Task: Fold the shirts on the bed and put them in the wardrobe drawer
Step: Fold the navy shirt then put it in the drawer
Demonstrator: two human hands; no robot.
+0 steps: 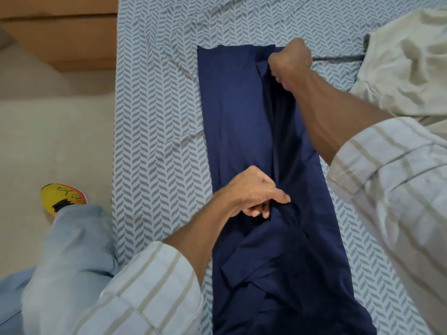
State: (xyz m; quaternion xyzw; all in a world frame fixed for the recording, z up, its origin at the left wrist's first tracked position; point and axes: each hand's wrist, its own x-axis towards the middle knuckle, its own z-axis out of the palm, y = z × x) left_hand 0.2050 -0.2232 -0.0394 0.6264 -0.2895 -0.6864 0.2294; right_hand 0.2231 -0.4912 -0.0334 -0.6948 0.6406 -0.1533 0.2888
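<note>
Both hands' grip (251,192) (290,59) holds lengthwise navy shirt (232,112).

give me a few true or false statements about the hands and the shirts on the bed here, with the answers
1. Both hands grip the navy shirt. True: the left hand pinches a fold near its middle and the right hand grips its far end.
2. The navy shirt lies spread out full width. False: it lies as a long narrow strip on the patterned bed sheet.
3. A cream garment lies on the bed to the right of the navy shirt. True.
4. The cream garment is neatly folded. False: it lies crumpled.
5. The right hand rests flat and open on the sheet. False: it is curled around the navy fabric.
</note>
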